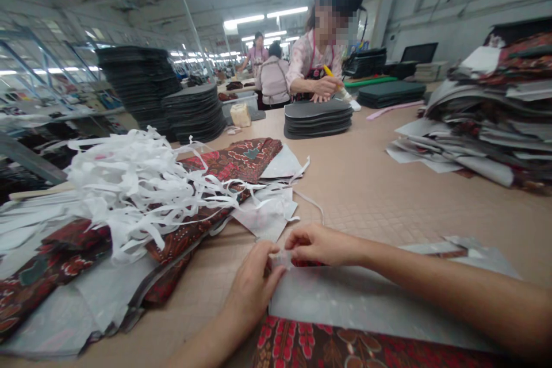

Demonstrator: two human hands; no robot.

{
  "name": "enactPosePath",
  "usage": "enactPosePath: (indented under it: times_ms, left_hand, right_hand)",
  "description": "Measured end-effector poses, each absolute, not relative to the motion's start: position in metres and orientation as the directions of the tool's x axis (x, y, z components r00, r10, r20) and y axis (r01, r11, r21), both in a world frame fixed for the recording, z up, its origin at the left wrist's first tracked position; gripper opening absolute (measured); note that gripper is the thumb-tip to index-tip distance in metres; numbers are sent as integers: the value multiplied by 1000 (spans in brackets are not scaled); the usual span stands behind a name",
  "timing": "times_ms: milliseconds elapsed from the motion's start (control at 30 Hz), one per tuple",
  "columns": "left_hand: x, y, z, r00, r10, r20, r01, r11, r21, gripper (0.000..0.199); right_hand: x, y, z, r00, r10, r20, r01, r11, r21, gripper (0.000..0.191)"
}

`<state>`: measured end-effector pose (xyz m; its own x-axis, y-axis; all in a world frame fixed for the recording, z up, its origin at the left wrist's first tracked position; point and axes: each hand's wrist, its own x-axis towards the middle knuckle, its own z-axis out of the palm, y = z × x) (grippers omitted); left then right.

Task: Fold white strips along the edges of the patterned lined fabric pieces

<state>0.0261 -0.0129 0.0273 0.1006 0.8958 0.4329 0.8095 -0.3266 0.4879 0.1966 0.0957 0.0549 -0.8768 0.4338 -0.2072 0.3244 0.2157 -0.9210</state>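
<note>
A red and brown patterned fabric piece point(302, 345) with a pale grey-white backing point(345, 293) lies in front of me, its backing side partly turned up. My left hand point(256, 276) pinches the left corner of it between thumb and fingers. Close beside it, my right hand point(317, 244) is closed on the same corner, its fingertips bent in. A small whitish bit shows between the two hands; whether it is backing or a strip I cannot tell. My right forearm crosses over the backing.
To the left, tangled white strips point(133, 184) lie over patterned fabric pieces point(233, 164). Black pads point(317, 121) are stacked ahead, where a co-worker point(314, 63) holds a yellow-handled brush point(330, 73). More black stacks point(194, 109) stand left; a fabric pile point(491, 121) stands right.
</note>
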Motion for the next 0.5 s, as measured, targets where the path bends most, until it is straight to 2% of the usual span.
enactPosePath:
  times_ms: [100, 167, 233, 400, 500]
  left_hand:
    - [25, -14, 28, 162, 851, 499, 867, -364, 341, 7]
    - [26, -16, 30, 249, 832, 496, 892, -397, 217, 9]
    - [28, -17, 30, 326, 822, 468, 885, -439, 155, 15]
    - [29, -18, 24, 415, 830, 373, 872, -480, 98, 22]
    - [29, -20, 23, 456, 822, 340, 866, -498, 41, 24]
  right_hand:
    - [193, 95, 43, -875, 476, -90, 299, 384, -873, 32]
    - [192, 96, 40, -903, 429, -12, 280, 569, -773, 28]
    - [192, 98, 37, -929, 368, 37, 246, 690, -681, 19]
    - [187, 106, 33, -959, 252, 131, 137, 815, -563, 15]
    - [183, 108, 38, -971, 210, 111, 127, 855, -504, 15]
